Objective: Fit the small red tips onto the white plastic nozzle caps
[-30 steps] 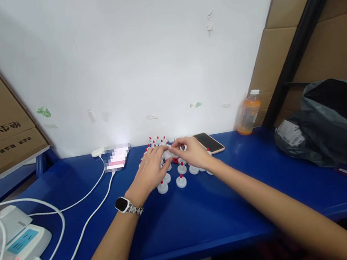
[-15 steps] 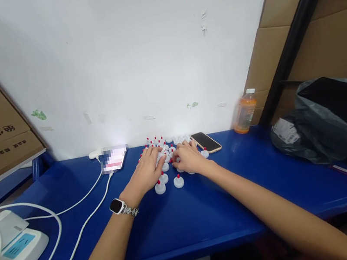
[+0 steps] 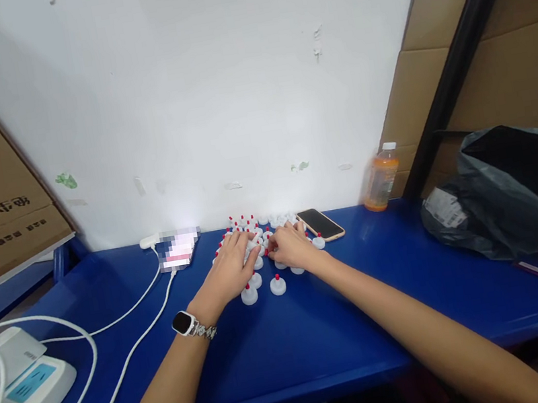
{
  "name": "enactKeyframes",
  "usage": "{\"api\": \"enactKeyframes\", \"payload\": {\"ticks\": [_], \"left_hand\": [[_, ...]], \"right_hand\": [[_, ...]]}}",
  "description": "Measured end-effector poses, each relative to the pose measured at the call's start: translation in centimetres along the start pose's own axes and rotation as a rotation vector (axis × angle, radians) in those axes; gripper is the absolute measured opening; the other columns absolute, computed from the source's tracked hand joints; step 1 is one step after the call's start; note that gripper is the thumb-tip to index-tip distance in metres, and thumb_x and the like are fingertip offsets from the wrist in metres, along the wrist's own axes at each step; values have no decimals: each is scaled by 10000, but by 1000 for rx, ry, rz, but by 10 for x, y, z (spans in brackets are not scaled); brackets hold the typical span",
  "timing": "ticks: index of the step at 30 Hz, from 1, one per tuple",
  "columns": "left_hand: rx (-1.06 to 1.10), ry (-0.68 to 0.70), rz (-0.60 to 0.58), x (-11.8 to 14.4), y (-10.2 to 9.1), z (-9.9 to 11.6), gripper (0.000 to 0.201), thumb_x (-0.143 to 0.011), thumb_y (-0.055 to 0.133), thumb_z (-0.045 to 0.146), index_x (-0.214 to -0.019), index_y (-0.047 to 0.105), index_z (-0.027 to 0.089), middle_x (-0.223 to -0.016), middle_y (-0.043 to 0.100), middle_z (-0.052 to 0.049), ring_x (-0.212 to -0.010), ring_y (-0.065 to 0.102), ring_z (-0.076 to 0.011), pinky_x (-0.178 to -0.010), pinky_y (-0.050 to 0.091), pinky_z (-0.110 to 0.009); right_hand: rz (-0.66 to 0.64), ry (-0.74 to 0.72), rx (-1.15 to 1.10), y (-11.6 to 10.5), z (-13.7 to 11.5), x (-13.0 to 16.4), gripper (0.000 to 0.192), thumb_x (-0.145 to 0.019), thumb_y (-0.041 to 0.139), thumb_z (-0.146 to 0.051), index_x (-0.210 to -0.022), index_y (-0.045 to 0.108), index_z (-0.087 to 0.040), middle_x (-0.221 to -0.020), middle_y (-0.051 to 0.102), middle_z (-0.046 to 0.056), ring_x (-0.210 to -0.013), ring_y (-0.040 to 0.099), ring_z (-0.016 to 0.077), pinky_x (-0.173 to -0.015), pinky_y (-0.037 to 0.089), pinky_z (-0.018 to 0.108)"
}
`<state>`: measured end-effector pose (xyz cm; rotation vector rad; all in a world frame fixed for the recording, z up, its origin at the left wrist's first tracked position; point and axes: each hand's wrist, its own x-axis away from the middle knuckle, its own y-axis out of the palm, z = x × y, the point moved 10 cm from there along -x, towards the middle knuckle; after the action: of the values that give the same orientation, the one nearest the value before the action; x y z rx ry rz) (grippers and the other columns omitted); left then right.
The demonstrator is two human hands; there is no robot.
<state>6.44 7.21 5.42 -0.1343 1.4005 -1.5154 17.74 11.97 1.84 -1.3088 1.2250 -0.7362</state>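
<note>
Many white round nozzle caps with red tips are clustered at the back of the blue table [image 3: 282, 349]. My left hand [image 3: 230, 262] is over the left side of the cluster, thumb and fingers closed around a white nozzle cap [image 3: 252, 248]. Close beside it, my right hand [image 3: 290, 246] bends over the right side, its fingertips pinched at a small red tip [image 3: 267, 253]. The caps under both palms are partly hidden. Nearer to me stand a nozzle cap [image 3: 277, 286] and another nozzle cap [image 3: 249, 294], both upright with red tips.
A dark-screened phone [image 3: 321, 223] lies right of the cluster, a lit phone [image 3: 179, 248] on a white cable to the left. An orange drink bottle [image 3: 380, 178] and a dark plastic bag [image 3: 517, 189] are at the right. A power strip [image 3: 35, 402] sits front left.
The view has tilted slightly, shifting the whole scene a little downward. Both hands stay at the cluster, with only small finger movements.
</note>
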Motion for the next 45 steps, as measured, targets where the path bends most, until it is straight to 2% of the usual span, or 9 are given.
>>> {"api": "enactKeyframes", "payload": {"ticks": [4, 7, 10, 15, 22, 28, 31, 40, 45], "left_hand": [[4, -17, -3, 0, 0, -2, 333, -1024, 343, 432, -1161, 531, 194, -1132, 585, -101, -1102, 535, -267, -975, 475, -476], [29, -41, -9, 0, 1, -5, 353, -1033, 313, 438, -1195, 506, 191, -1133, 594, -103, -1100, 549, -265, -978, 472, -473], [67, -41, -40, 1, 4, -4, 348, -1038, 303, 434, -1210, 493, 199, -1152, 604, -98, -1108, 562, -256, -1005, 456, -470], [99, 33, -70, 2, 8, 9, 338, -1040, 301, 420, -1221, 489, 205, -1161, 611, -102, -1098, 562, -253, -975, 472, -452], [106, 68, -34, 2, 9, 16, 337, -1044, 297, 404, -1252, 466, 198, -1128, 586, -99, -1071, 560, -246, -958, 480, -451], [57, 131, -8, 3, 5, 29, 313, -1055, 278, 344, -1268, 442, 184, -1150, 573, -107, -1079, 537, -241, -979, 468, -450], [28, 145, -15, 4, 4, 34, 295, -1055, 274, 330, -1226, 452, 168, -1128, 573, -117, -1042, 537, -245, -937, 484, -445], [69, 61, 6, -1, 1, 21, 458, -1041, 344, 413, -1442, 333, 192, -1298, 546, -134, -1204, 529, -260, -1047, 448, -463], [35, -47, 37, 1, -9, -9, 538, -1007, 418, 471, -1471, 332, 213, -1292, 554, -116, -1216, 521, -269, -1031, 462, -471]], "right_hand": [[124, -55, -95, -16, -1, 2, 147, -850, 603, -258, -769, 702, -186, -923, 705, 108, -1031, 542, 293, -916, 327, 451], [233, -46, -538, -33, 10, 7, 137, -879, 581, -301, -857, 645, -182, -903, 711, 76, -903, 614, 222, -832, 424, 375], [210, -34, -1068, -32, 16, 11, 238, -857, 627, -418, -890, 607, -183, -794, 707, 44, -706, 635, 169, -672, 468, 304], [241, -6, -1345, -31, 16, 19, 351, -738, 756, -506, -824, 647, -184, -690, 679, 21, -644, 625, 162, -637, 483, 300], [278, -41, -1235, -32, 11, 23, 353, -808, 693, -537, -844, 574, -206, -648, 594, -24, -594, 545, 133, -582, 419, 265], [342, -250, -489, -56, -16, 36, 360, -1025, 360, -381, -709, 414, -218, -615, 481, -19, -598, 470, 141, -612, 303, 280], [336, -283, -345, -60, -23, 39, 321, -1033, 334, -333, -746, 425, -220, -655, 521, -4, -634, 502, 154, -643, 305, 282], [269, -158, -714, -58, -8, 23, 364, -990, 409, -451, -712, 429, -216, -569, 425, -57, -536, 408, 113, -555, 313, 248], [354, -107, -643, -74, 25, -16, 207, -915, 525, -342, -827, 620, -181, -707, 626, -6, -640, 541, 127, -633, 410, 248]]}}
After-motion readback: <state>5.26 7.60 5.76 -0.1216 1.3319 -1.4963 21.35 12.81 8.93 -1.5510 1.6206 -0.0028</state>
